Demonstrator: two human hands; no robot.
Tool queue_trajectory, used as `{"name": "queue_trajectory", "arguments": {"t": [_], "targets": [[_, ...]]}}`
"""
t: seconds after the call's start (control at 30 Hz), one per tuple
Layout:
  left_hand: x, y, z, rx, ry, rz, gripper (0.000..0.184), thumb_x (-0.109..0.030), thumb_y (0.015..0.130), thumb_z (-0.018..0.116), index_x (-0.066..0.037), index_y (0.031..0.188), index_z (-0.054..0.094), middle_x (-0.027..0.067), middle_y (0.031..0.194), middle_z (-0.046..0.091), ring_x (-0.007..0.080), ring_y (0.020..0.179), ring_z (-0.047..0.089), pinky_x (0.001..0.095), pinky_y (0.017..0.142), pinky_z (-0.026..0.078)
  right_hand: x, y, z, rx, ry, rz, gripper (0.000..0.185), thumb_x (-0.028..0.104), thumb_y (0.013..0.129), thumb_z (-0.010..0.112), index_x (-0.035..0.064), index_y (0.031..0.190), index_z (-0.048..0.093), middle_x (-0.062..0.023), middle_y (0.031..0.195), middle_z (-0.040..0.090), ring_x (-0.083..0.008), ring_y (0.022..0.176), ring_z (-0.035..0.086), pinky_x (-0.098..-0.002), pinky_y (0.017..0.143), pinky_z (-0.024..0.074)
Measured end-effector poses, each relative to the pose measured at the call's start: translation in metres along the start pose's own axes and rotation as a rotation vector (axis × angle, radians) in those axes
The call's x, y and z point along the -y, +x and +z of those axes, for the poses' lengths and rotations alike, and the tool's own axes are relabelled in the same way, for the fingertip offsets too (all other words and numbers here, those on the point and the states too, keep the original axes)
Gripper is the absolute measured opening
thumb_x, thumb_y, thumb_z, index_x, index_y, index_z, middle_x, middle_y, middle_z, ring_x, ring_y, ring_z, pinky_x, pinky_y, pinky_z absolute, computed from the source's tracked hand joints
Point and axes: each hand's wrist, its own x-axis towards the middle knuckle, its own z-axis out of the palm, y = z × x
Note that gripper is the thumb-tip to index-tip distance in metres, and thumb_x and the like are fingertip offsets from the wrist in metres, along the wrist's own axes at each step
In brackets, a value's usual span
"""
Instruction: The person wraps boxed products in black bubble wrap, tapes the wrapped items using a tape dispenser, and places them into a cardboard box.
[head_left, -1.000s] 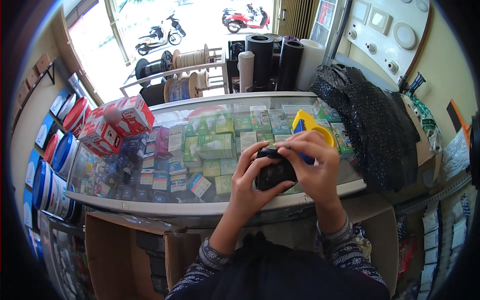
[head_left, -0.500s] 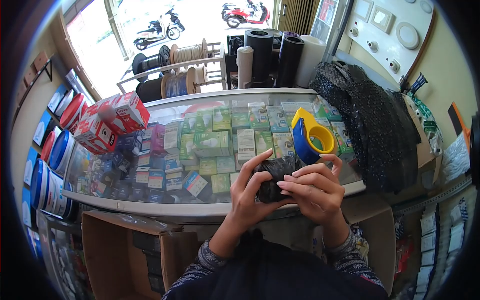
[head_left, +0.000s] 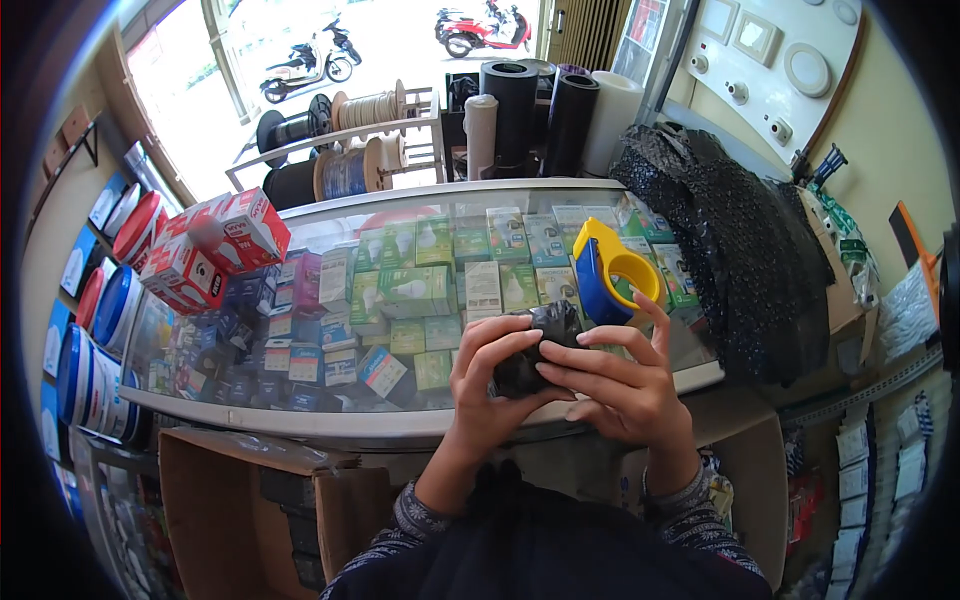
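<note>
Above the front edge of the glass counter, a small package wrapped in black plastic [head_left: 515,372] is held between both hands. My left hand [head_left: 485,385] is closed around its left side, with the thumb beneath and the fingers over the top. From the right, my right hand [head_left: 625,375] grips the package with its fingertips pressed on the face, while one finger points up. Just behind the right hand, a blue and yellow tape dispenser [head_left: 612,275] stands on the glass. What is inside the black plastic is hidden.
The glass display counter [head_left: 300,420] holds several bulb boxes [head_left: 415,290]. Red and white boxes [head_left: 215,250] stand at its left, black bubble wrap [head_left: 720,240] drapes over its right end. Cable spools [head_left: 350,170] and plastic rolls [head_left: 510,120] are behind. An open cardboard box [head_left: 235,510] sits below left.
The package has turned and shifted slightly left in my hands. My left fingers have folded further over its top, and my right hand's fingers have straightened and spread.
</note>
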Motion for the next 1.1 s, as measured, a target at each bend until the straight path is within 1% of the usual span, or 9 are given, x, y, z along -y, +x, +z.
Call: {"name": "queue_trajectory", "arguments": {"t": [0.27,0.5,0.57,0.67,0.7,0.8,0.9,1.0,1.1], "targets": [[-0.003,0.013,-0.025,0.328,0.099,0.090,0.052,-0.012,0.063,0.075,-0.017,0.112,0.058,0.0136,0.119,0.044,0.0338,0.103,0.052,0.0427,0.085,0.047,-0.011,-0.008,0.000,-0.112,0.096,0.016,0.029,0.042,0.082,0.056,0.0195,0.094,0.070,-0.0053,0.109,0.052,-0.0257,0.104,0.048,-0.0480,0.099,0.0279],[0.000,0.021,-0.009,0.090,0.189,0.049,0.045,-0.010,0.064,0.075,-0.016,0.106,0.060,0.0132,0.116,0.045,0.0319,0.102,0.054,0.0398,0.082,0.048,-0.036,0.001,0.014,-0.120,0.269,0.183,0.034,0.038,0.081,0.061,0.0102,0.101,0.062,-0.0135,0.114,0.052,-0.0308,0.103,0.049,-0.0405,0.092,0.0353],[0.008,0.023,-0.012,-0.024,0.233,0.046,0.042,-0.009,0.065,0.074,-0.012,0.104,0.059,0.0139,0.116,0.045,0.0297,0.100,0.053,0.0372,0.080,0.048,-0.041,0.004,0.022,-0.305,0.370,0.300,0.043,0.039,0.079,0.063,0.0034,0.102,0.055,-0.0166,0.109,0.055,-0.0305,0.100,0.052,-0.0400,0.087,0.0384],[0.016,0.020,-0.022,-0.076,0.194,0.008,0.044,-0.003,0.066,0.071,-0.007,0.107,0.054,0.0172,0.124,0.038,0.0311,0.109,0.047,0.0436,0.086,0.044,-0.059,-0.004,0.015,0.016,-0.110,0.538,0.048,0.043,0.079,0.062,-0.0001,0.097,0.055,-0.0160,0.102,0.057,-0.0289,0.096,0.054,-0.0390,0.084,0.0394],[0.017,0.019,-0.024,-0.086,0.201,0.005,0.044,-0.004,0.066,0.071,-0.007,0.107,0.054,0.0175,0.124,0.037,0.0315,0.109,0.047,0.0436,0.086,0.044,-0.064,-0.010,0.021,0.123,-0.346,0.433,0.051,0.047,0.078,0.061,-0.0010,0.096,0.056,-0.0155,0.085,0.061,-0.0297,0.084,0.059,-0.0377,0.078,0.0416],[0.020,0.018,-0.023,-0.079,0.259,0.049,0.044,-0.005,0.066,0.072,-0.007,0.106,0.054,0.0176,0.123,0.039,0.0331,0.109,0.047,0.0417,0.086,0.045,-0.075,-0.012,0.033,0.457,-0.480,0.498,0.046,0.043,0.079,0.062,0.0010,0.096,0.057,-0.0165,0.073,0.061,-0.0322,0.075,0.060,-0.0401,0.071,0.0464],[0.022,0.014,-0.019,-0.073,0.301,0.100,0.043,-0.007,0.066,0.072,-0.008,0.105,0.055,0.0168,0.121,0.042,0.0342,0.107,0.049,0.0399,0.084,0.046,-0.089,-0.009,0.025,0.396,-0.388,0.522,0.041,0.040,0.083,0.058,0.0003,0.094,0.058,-0.0167,0.065,0.059,-0.0299,0.065,0.061,-0.0390,0.065,0.0476],[0.024,0.012,-0.018,-0.103,0.285,0.113,0.040,-0.011,0.066,0.072,-0.011,0.104,0.059,0.0155,0.119,0.044,0.0341,0.102,0.052,0.0404,0.081,0.048,-0.120,-0.016,0.021,0.009,-0.016,0.592,0.040,0.041,0.085,0.055,0.0007,0.088,0.058,-0.0155,0.064,0.060,-0.0257,0.058,0.061,-0.0340,0.057,0.0483],[0.024,0.012,-0.019,-0.122,0.262,0.092,0.041,-0.011,0.065,0.072,-0.014,0.104,0.060,0.0152,0.121,0.042,0.0347,0.103,0.051,0.0415,0.081,0.048,-0.090,0.011,-0.010,-0.223,0.695,0.942,0.040,0.042,0.085,0.054,0.0024,0.085,0.059,-0.0113,0.064,0.060,-0.0181,0.053,0.060,-0.0273,0.053,0.0482]]}}
